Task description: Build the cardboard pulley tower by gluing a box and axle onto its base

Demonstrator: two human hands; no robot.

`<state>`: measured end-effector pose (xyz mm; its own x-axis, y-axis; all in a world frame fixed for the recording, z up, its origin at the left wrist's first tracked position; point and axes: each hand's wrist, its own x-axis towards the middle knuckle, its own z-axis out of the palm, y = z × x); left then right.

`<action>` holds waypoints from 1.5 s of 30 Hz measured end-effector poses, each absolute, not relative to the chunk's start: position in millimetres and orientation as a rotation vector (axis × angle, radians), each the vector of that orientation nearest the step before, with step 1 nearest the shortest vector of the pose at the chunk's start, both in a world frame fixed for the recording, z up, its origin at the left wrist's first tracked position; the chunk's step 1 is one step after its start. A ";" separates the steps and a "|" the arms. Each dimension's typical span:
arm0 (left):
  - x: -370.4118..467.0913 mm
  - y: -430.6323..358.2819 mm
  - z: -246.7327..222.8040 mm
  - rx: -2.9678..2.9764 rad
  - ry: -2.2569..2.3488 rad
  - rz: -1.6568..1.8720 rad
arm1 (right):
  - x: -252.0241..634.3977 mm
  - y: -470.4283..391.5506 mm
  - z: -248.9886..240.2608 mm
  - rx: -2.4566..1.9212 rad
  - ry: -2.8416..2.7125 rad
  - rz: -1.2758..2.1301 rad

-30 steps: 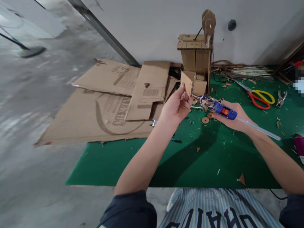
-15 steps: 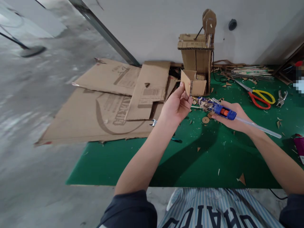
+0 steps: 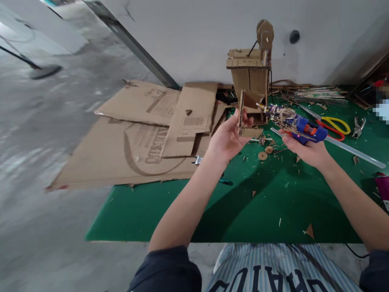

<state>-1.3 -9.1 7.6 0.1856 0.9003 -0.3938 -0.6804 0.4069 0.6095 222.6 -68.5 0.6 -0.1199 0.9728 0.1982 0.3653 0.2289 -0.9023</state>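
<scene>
Between the thumb and fingers of my left hand [image 3: 230, 136] is a small open cardboard box [image 3: 242, 109], tilted so its inside faces right. My right hand [image 3: 305, 150] is closed around a blue hot glue gun [image 3: 310, 129] with orange parts. Scraps and glue strings cover its front, and its nozzle points left at the box's open side. A clear glue stick [image 3: 357, 152] sticks out of its back. Behind the box stands a cardboard tower [image 3: 249, 77] with a round cardboard wheel [image 3: 265, 32] on top.
Flat cardboard sheets [image 3: 146, 146] lie at the left, past the table's edge. Scissors [image 3: 334, 125] with red and yellow handles and pliers [image 3: 358, 126] lie at the right. Small cardboard discs [image 3: 263, 155] and scraps dot the green table [image 3: 170, 211]. Thin sticks [image 3: 319, 94] lie along the wall.
My left hand has turned the small box so its open side faces right. My right hand has drawn the glue gun to the right, and its nozzle is now higher.
</scene>
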 end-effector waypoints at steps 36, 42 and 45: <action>23.9 -26.2 5.8 0.328 0.662 1.075 | 228.0 -60.7 -1.5 -1.349 -2.064 0.312; 23.9 -25.4 4.9 0.246 0.657 1.099 | 226.6 -60.9 1.1 -1.368 -2.058 0.352; 23.8 -25.2 4.6 0.206 0.666 1.097 | 226.9 -61.0 2.0 -1.391 -2.073 0.366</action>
<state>23.8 -25.2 4.6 0.2862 0.8727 -0.3955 -0.7539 0.4598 0.4692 226.9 -61.0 2.0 -0.2634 0.9062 0.3307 0.7380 0.4101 -0.5359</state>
